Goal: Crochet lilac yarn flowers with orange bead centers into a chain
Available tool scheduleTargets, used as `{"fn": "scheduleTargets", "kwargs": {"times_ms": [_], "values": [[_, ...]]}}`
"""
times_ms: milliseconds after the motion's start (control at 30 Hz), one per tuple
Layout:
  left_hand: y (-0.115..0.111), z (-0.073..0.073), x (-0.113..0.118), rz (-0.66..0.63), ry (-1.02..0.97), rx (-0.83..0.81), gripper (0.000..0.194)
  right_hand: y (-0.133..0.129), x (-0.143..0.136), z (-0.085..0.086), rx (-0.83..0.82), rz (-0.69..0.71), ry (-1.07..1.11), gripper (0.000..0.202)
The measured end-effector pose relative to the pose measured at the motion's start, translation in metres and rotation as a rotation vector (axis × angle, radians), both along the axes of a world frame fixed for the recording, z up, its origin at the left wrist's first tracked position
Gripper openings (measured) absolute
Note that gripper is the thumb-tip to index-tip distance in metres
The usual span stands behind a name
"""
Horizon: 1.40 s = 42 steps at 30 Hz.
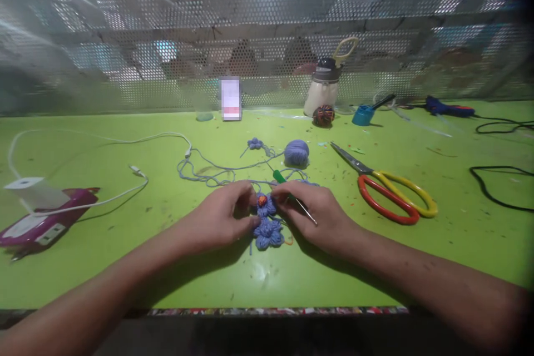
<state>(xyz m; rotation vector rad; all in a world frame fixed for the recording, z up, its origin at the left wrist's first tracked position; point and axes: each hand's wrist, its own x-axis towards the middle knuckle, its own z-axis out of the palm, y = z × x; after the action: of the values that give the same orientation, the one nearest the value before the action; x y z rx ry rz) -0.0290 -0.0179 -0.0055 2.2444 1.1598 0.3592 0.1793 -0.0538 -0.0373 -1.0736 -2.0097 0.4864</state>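
Note:
My left hand (223, 214) pinches the left edge of a purple crocheted flower (267, 210) that has an orange-red centre. Just below it, nearer to me, a second purple crocheted flower (268, 235) lies against it, and a short orange strand shows at its right. My right hand (319, 206) is closed around a crochet hook (278, 176) with a green grip; its metal shaft slants down across the fingers. The fingertips of this hand also touch the right edge of the upper flower. Purple yarn (204, 178) trails in loops behind both hands.
A purple yarn ball (296, 153) and a small purple flower (255, 143) lie behind my hands. Scissors (387, 192) rest at right. A charger on a power strip (54, 231) sits left with its cable. Behind stand a phone (231, 101), a bottle (323, 89) and a multicoloured yarn ball (324, 115).

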Motion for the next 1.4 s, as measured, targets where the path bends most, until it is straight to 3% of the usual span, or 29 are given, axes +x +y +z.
{"fn": "scheduleTargets", "kwargs": {"times_ms": [200, 367, 667, 867, 1033, 1133, 1200, 1400], "values": [[0.004, -0.003, -0.004, 0.065, -0.111, 0.09, 0.004, -0.005, 0.0, 0.006, 0.074, 0.006, 0.011, 0.013], [0.001, -0.009, -0.004, -0.109, -0.221, 0.155, 0.022, -0.007, -0.002, 0.005, 0.085, 0.094, -0.014, 0.016], [-0.003, -0.009, -0.003, -0.194, -0.089, 0.118, 0.013, -0.012, -0.005, 0.007, 0.053, 0.099, 0.02, 0.016], [0.0, -0.009, -0.005, -0.066, -0.074, -0.013, 0.003, -0.019, -0.005, 0.008, -0.058, 0.077, -0.005, 0.014], [-0.008, 0.003, -0.005, -0.045, -0.019, -0.074, 0.011, -0.016, -0.003, 0.011, 0.002, 0.021, 0.005, 0.015], [-0.017, 0.01, -0.002, -0.083, 0.097, -0.034, 0.039, -0.011, 0.0, 0.015, 0.009, -0.08, 0.004, 0.012], [-0.021, 0.009, 0.0, -0.119, 0.141, 0.05, 0.048, -0.009, 0.001, 0.015, -0.021, -0.103, 0.005, 0.01], [-0.024, -0.006, 0.001, -0.13, 0.136, 0.114, 0.025, -0.007, -0.004, 0.009, -0.116, -0.059, 0.003, 0.009]]}}
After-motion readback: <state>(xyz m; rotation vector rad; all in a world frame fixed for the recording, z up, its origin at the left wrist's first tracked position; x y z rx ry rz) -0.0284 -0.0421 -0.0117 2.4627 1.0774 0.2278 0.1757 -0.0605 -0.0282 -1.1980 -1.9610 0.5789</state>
